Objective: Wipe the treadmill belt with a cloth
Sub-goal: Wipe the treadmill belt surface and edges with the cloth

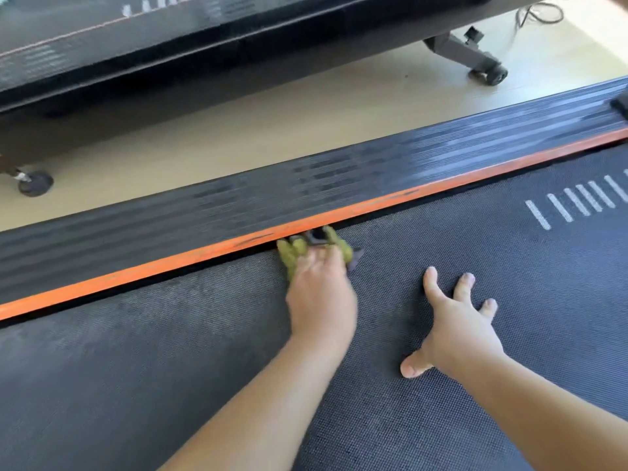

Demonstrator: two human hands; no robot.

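**Dark woven belt, a green cloth pressed to its edge**

Dark and finely textured, the treadmill belt (pixel 170 385) fills the near ground, on the near side of the orange strip (pixel 136 277) that runs along its edge. The right hand (pixel 455 328) lies flat on the belt, short of the strip, its fingers straight and spread apart and holding nothing. The left hand (pixel 319 294) reaches further, and its fingers curl down around a bunched yellow-green cloth (pixel 295 253). The cloth sits on the belt right against the orange strip, with a darker grey corner showing at its right side; motion blur hides the finer detail of the grip. White bar marks (pixel 577 202) are printed on the belt to the right, also on the near side of the strip.

Just beyond the strip runs the dark ribbed side rail (pixel 306 185). Past that lies pale wooden floor (pixel 238 124), then a second dark machine (pixel 170 45) resting on small black wheels (pixel 35 183).
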